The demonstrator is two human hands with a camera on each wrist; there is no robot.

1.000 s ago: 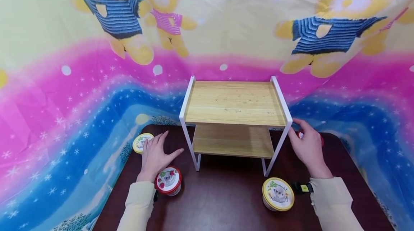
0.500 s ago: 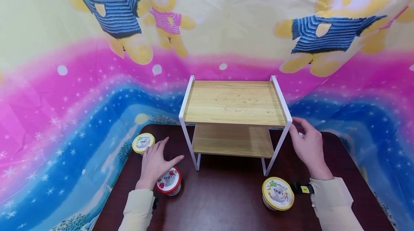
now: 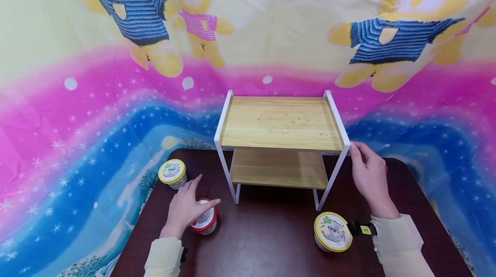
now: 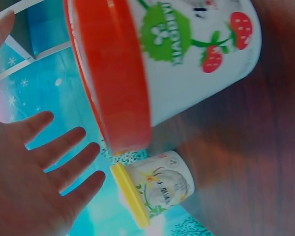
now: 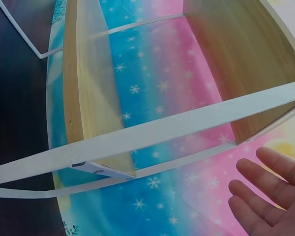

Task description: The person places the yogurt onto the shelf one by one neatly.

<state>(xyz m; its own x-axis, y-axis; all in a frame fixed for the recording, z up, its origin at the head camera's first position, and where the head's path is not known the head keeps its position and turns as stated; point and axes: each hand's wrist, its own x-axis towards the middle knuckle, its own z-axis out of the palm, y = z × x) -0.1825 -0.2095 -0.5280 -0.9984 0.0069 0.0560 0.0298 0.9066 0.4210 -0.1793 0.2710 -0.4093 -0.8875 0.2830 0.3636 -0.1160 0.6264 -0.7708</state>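
My left hand [image 3: 185,208] hovers with spread fingers over a red-lidded paper cup [image 3: 207,221], hiding part of its lid. In the left wrist view the strawberries on this cup [image 4: 201,54] show close by, and the fingers are straight and hold nothing. Past the fingertips stands a yellow-lidded cup [image 3: 172,172]. My right hand [image 3: 371,178] is beside the upper right corner of a two-tier wooden shelf [image 3: 283,122] with a white frame. Its fingers look relaxed in the right wrist view, apart from the frame bar [image 5: 187,128]; whether the thumb touches the frame, I cannot tell.
Another yellow-lidded cup [image 3: 333,231] stands at the front right of the dark table [image 3: 267,242], close to the right wrist's strap. A printed bear curtain [image 3: 286,31] hangs right behind the shelf. The shelf's lower board [image 3: 279,169] sits under the top one.
My left hand has drawn back toward me, uncovering the far yellow-lidded cup and covering more of the red-lidded one. My right hand has shifted slightly, hiding a red-lidded cup that showed behind it.
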